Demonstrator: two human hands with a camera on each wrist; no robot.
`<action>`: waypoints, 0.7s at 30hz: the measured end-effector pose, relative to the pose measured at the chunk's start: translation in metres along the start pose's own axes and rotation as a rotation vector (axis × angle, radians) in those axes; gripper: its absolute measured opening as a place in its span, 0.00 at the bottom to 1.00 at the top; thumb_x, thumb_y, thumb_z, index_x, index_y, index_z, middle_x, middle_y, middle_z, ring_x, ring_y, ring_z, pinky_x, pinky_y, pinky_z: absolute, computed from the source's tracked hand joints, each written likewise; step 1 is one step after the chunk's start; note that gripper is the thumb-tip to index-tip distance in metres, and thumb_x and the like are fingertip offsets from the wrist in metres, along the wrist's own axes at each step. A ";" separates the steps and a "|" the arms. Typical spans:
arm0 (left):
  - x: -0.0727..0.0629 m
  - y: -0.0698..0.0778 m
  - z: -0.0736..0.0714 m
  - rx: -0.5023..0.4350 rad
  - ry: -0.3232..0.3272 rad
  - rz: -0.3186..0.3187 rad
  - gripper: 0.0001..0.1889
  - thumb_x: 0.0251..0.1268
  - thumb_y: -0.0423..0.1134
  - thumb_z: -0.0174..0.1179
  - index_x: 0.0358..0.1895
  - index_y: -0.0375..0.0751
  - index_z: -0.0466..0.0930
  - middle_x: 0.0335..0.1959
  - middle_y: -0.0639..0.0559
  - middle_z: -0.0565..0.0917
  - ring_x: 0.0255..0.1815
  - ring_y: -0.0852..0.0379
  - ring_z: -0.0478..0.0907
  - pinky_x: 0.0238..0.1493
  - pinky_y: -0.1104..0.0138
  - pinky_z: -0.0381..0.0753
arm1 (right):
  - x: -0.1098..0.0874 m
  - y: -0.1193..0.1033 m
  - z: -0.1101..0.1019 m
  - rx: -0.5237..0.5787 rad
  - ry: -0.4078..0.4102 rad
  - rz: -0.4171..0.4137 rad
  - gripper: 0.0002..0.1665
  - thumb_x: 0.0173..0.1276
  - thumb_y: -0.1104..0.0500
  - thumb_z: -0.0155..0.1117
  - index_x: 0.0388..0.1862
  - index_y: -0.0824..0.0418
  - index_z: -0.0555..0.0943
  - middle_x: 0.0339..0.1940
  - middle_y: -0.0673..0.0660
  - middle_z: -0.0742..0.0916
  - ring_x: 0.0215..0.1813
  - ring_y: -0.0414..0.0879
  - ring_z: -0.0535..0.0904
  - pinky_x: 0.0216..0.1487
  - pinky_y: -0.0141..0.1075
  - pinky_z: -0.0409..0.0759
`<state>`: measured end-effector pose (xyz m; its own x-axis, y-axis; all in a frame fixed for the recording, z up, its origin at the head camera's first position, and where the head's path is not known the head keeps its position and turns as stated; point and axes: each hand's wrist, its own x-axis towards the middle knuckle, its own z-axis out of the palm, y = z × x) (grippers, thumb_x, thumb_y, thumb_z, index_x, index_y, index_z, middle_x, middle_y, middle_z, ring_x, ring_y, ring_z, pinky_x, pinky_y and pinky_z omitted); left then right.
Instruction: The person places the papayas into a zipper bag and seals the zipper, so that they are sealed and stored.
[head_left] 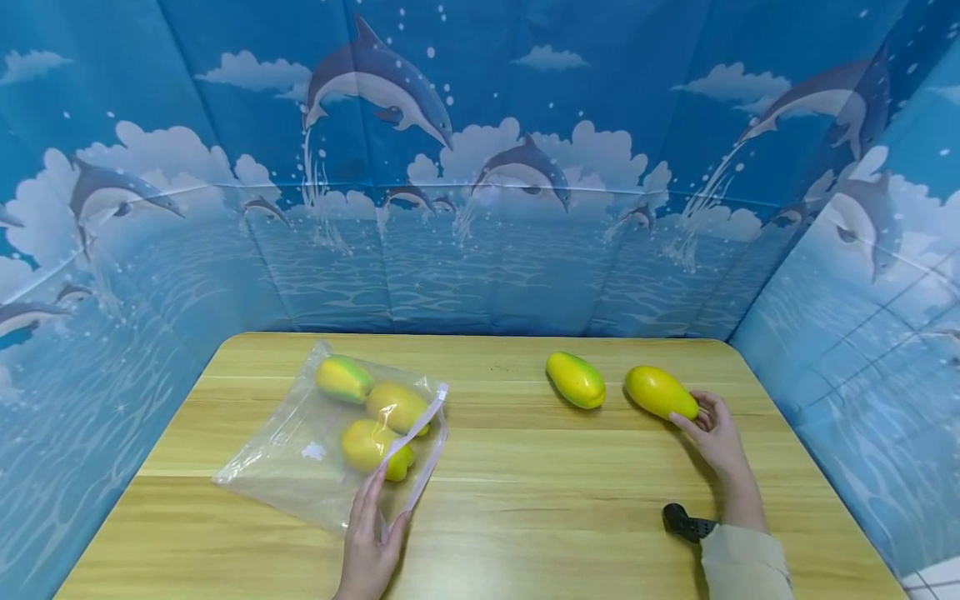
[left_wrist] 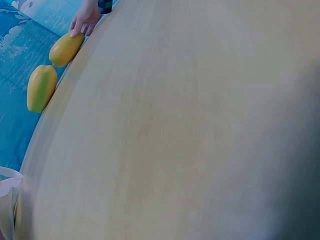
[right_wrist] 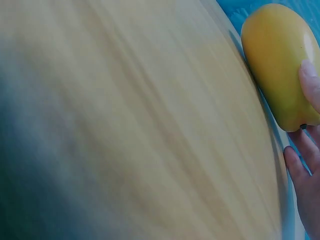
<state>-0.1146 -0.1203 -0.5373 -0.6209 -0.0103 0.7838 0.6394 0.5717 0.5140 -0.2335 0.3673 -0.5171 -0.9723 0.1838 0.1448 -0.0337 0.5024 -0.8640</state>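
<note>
My right hand holds the near end of a yellow papaya at the right of the table, thumb on one side and fingers around the end. The right wrist view shows its dark stem tip between thumb and fingers. A second, greener papaya lies just to its left. At the left is a clear plastic bag with a pale zip edge, its mouth facing right. Inside it lie three papayas. My left hand rests at the near side of the bag's mouth, fingers extended along the rim, thumb apart.
A light wooden table carries everything. A blue dolphin-print curtain stands behind it and along both sides. A black strap piece sits at my right wrist, beside the beige sleeve.
</note>
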 end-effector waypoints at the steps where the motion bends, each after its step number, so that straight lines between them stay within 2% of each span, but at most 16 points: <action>1: 0.000 0.000 0.000 0.000 -0.001 -0.001 0.36 0.42 0.30 0.58 0.61 0.22 0.61 0.57 0.31 0.68 0.67 0.61 0.57 0.69 0.73 0.54 | 0.000 0.000 0.000 -0.012 0.006 0.014 0.40 0.64 0.50 0.58 0.65 0.71 0.55 0.59 0.65 0.67 0.50 0.28 0.65 0.46 0.12 0.67; 4: 0.000 -0.001 0.000 -0.002 0.001 -0.002 0.36 0.42 0.30 0.57 0.61 0.22 0.61 0.57 0.31 0.68 0.67 0.61 0.57 0.69 0.73 0.54 | 0.000 -0.002 0.001 -0.040 0.016 0.054 0.41 0.63 0.47 0.58 0.66 0.69 0.56 0.61 0.66 0.66 0.56 0.43 0.68 0.49 0.14 0.70; 6: 0.000 -0.001 0.000 -0.003 0.003 -0.001 0.36 0.42 0.30 0.57 0.61 0.22 0.61 0.57 0.31 0.68 0.67 0.61 0.57 0.69 0.73 0.54 | 0.000 -0.003 0.002 -0.052 0.027 0.079 0.42 0.62 0.46 0.59 0.67 0.67 0.57 0.63 0.66 0.66 0.60 0.53 0.67 0.51 0.17 0.72; 8: 0.000 0.000 0.000 -0.007 0.005 0.000 0.35 0.42 0.30 0.57 0.60 0.22 0.62 0.57 0.31 0.68 0.67 0.61 0.58 0.69 0.72 0.54 | 0.000 -0.003 0.002 -0.045 0.040 0.095 0.42 0.61 0.45 0.60 0.67 0.65 0.59 0.63 0.64 0.67 0.61 0.57 0.65 0.52 0.18 0.72; 11: 0.000 0.000 0.000 -0.009 0.004 0.000 0.36 0.42 0.30 0.57 0.61 0.22 0.61 0.57 0.31 0.68 0.67 0.60 0.58 0.69 0.73 0.54 | -0.001 -0.004 0.003 -0.017 0.060 0.107 0.42 0.60 0.45 0.61 0.67 0.62 0.60 0.62 0.59 0.69 0.62 0.50 0.66 0.51 0.16 0.72; 16: 0.000 0.000 0.000 -0.005 0.000 -0.003 0.36 0.42 0.31 0.57 0.61 0.22 0.61 0.57 0.32 0.68 0.67 0.60 0.58 0.69 0.72 0.54 | -0.005 -0.009 0.005 0.062 0.094 0.085 0.39 0.59 0.49 0.64 0.66 0.61 0.63 0.56 0.48 0.71 0.56 0.35 0.67 0.47 0.13 0.71; 21: 0.000 0.000 0.000 0.003 -0.002 -0.007 0.36 0.42 0.31 0.57 0.61 0.23 0.62 0.57 0.32 0.68 0.67 0.61 0.57 0.69 0.73 0.54 | -0.010 -0.019 0.008 0.150 0.138 0.061 0.35 0.59 0.54 0.65 0.63 0.60 0.66 0.53 0.43 0.72 0.53 0.31 0.66 0.46 0.12 0.71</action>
<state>-0.1147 -0.1201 -0.5376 -0.6261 -0.0127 0.7796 0.6338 0.5742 0.5183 -0.2253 0.3497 -0.5061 -0.9331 0.3288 0.1454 -0.0194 0.3577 -0.9337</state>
